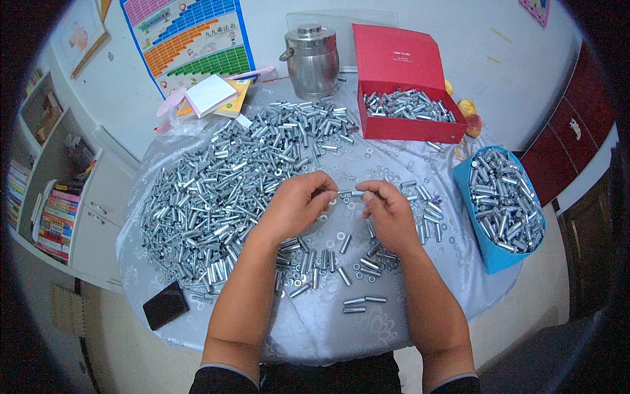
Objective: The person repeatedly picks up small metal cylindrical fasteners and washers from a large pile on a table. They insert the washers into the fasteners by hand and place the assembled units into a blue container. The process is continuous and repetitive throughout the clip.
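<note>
I am holding a slim metal piece (349, 192) level between my two hands, above the middle of the table and right of the big heap. My left hand (302, 202) is pinching its left end, thumb and forefinger nearly together; my right hand (388, 213) is closing thumb and forefinger on the thicker right end, the other fingers curling inward. Whether the tips are gripping hard, I cannot tell; nor whether this is a single part or two joined end to end. Judging by its look, I am expecting it to be stiff, light singly, hardly fragile, and rather slippery, its smooth round sides tending to roll; a fingertip pinch near each end is seeming the best hold. Materials: the heap of metal parts (216, 190) is shining silvery, mixing thin shanks with stout cylinders; flat ring washers (341, 236) are lying among loose sleeves nearby. A red box (410, 131), smooth and straight-sided with its lid standing up, is holding similar parts, as is a blue bin (472, 223) with rounded corners. Beneath everything, a pale satiny tablecloth (308, 338) is showing floral patterning and soft creases.
</note>
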